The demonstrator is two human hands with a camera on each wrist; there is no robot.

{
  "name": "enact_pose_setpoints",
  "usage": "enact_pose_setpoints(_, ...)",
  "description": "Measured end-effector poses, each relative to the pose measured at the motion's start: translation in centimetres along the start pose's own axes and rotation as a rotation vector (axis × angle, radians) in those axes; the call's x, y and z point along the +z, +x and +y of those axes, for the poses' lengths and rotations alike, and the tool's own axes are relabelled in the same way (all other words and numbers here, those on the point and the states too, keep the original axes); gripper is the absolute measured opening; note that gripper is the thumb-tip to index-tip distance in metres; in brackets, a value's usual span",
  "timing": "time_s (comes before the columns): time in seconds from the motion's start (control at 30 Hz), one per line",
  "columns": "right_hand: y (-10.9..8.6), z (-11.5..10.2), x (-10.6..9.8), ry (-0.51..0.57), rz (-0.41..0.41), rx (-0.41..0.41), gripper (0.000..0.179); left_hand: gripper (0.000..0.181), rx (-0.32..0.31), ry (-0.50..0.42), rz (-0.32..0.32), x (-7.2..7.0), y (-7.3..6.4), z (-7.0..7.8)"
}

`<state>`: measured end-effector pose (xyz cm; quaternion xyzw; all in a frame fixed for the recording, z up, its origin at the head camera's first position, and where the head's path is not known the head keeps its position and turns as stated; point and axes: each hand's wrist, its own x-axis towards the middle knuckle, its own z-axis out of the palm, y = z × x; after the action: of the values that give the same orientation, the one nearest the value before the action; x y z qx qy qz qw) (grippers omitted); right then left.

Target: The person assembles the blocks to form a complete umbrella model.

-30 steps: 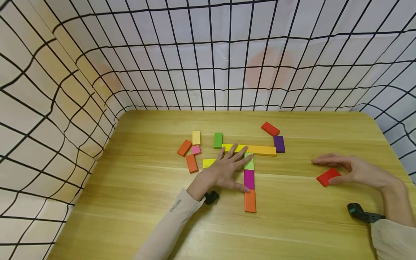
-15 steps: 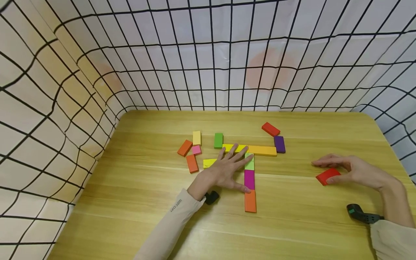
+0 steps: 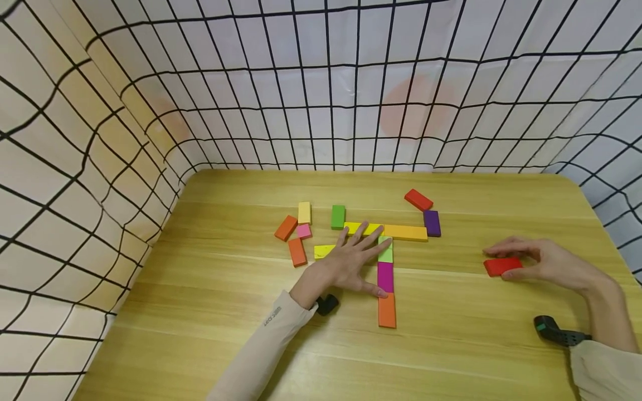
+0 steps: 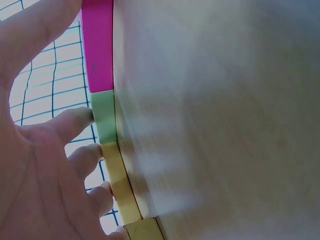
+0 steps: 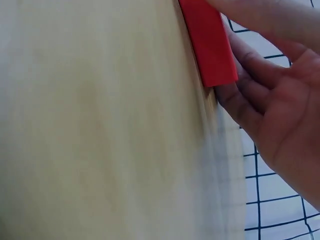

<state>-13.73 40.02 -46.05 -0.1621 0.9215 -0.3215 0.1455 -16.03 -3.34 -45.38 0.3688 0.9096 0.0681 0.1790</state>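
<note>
My left hand (image 3: 346, 267) lies with spread, straight fingers over a T-shaped layout of blocks. Its fingertips rest at the yellow block (image 3: 355, 228) and the light green block (image 3: 385, 253), which also shows in the left wrist view (image 4: 104, 117). The thumb touches where the magenta block (image 3: 385, 277) meets the orange block (image 3: 387, 312). Off to the right, my right hand (image 3: 562, 264) holds a red block (image 3: 496, 267) between thumb and fingers at the tabletop. In the right wrist view, fingers pass behind the red block (image 5: 210, 47); the thumb covers its upper end.
An amber block (image 3: 405, 233) continues the top row to a purple block (image 3: 432, 223), with another red block (image 3: 418, 199) behind. Green (image 3: 338, 217), pale yellow (image 3: 304, 213), pink (image 3: 304, 231) and orange blocks (image 3: 297, 252) lie left. Black wire grid (image 3: 341, 106) backs the wooden table (image 3: 200, 278).
The red block at my right hand has turned from slanted to nearly level and shifted slightly left. My left hand has stayed in place over the blocks.
</note>
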Motion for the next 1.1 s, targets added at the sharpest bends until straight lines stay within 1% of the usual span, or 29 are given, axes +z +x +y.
enact_pose_setpoints(0.07, 0.1, -0.2, 0.0, -0.020, 0.027, 0.013, 0.040, 0.115, -0.003, 0.006, -0.001, 0.0, 0.0, 0.0)
enact_pose_setpoints(0.17, 0.3, -0.5, 0.0, -0.047, 0.100, 0.030, 0.036, 0.115, -0.006, 0.012, -0.001, 0.0, 0.0, -0.1)
enact_pose_setpoints(0.27, 0.4, -0.7, 0.0, -0.050, 0.165, 0.039, 0.037, 0.115, -0.006, 0.011, -0.002, 0.0, 0.0, 0.0)
enact_pose_setpoints(0.37, 0.5, -0.7, 0.1, -0.049, 0.198, 0.041, 0.039, 0.114, -0.002, 0.002, -0.006, -0.1, -0.1, 0.0)
enact_pose_setpoints(0.53, 0.4, -0.2, 0.0, -0.041, 0.196, 0.037, 0.043, 0.114, -0.001, -0.003, -0.006, -0.1, -0.1, 0.0)
enact_pose_setpoints(0.73, 0.1, -0.1, -0.2, -0.040, 0.197, 0.081, 0.039, 0.114, 0.008, 0.005, 0.006, 0.0, 0.0, 0.0)
enact_pose_setpoints(0.87, 0.2, -0.5, -0.1, -0.037, 0.219, 0.103, 0.038, 0.113, 0.014, -0.004, 0.006, 0.1, 0.1, -0.1)
enact_pose_setpoints(1.0, 0.6, -1.0, 0.0, -0.038, 0.215, 0.090, 0.037, 0.114, 0.010, 0.005, 0.001, 0.0, 0.0, 0.0)
enact_pose_setpoints(1.1, 1.4, -1.8, 0.0, -0.044, 0.213, 0.088, 0.038, 0.114, 0.003, 0.015, -0.005, -0.2, 0.0, 0.1)
